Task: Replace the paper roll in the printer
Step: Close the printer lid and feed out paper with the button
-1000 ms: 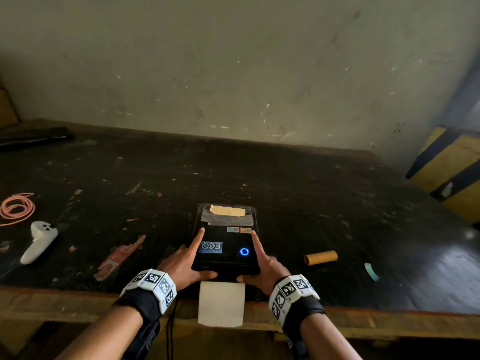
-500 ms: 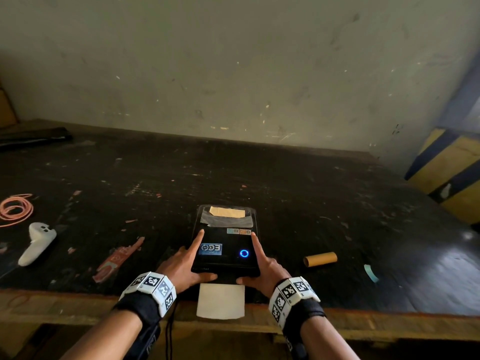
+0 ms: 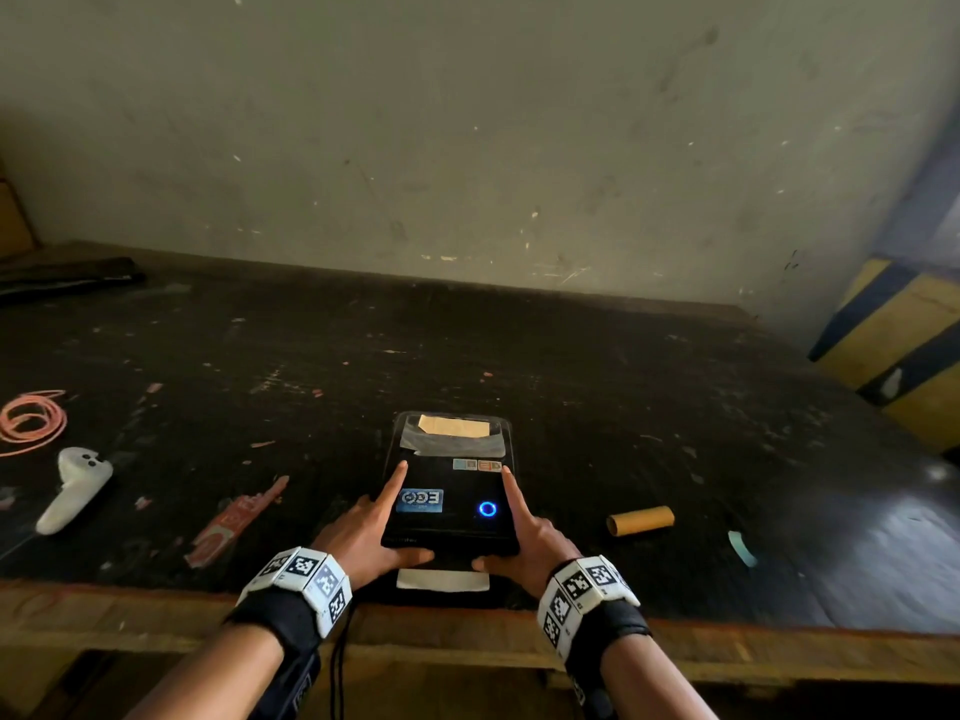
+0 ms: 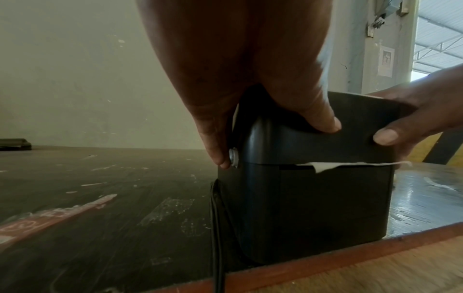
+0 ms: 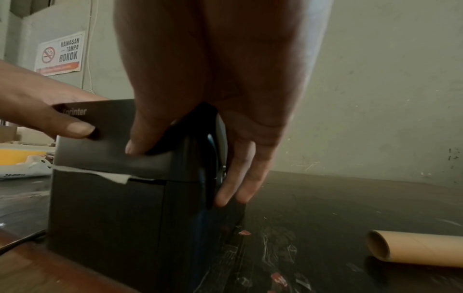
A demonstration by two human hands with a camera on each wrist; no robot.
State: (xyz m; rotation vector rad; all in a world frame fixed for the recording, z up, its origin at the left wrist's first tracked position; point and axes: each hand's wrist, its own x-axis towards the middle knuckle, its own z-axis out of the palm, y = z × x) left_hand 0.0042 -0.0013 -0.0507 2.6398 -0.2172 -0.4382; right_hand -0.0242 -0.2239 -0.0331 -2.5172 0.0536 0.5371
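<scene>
Fingers: both forefingers lie straight along the lid of the printer, one on each side; both thumbs press the lid's front edge; remaining fingers run down the side walls. Left hand and right hand thus clasp the printer between them, thumbs curled over the front lip

Printer: black box, at the near edge of the table, lid down. Blue ring light lit on top. Blue label reads "EOE" or similar; two small stickers behind it, unreadable. Front edge lettered "printer", first character hidden by the left thumb. Taped paper patch at the rear of the lid

Paper: short white strip out of the front slot, torn edge, seen ragged in both wrist views

Core: brown cardboard tube, lying on the table right of the printer, apart from it

Cable: black, down the printer's left side, over the table edge

Other items: white controller and pink cord coil at far left; red wrapper flat on the table

Wall sign: no-smoking symbol, "KAWASAN TANPA ROKOK"
</scene>
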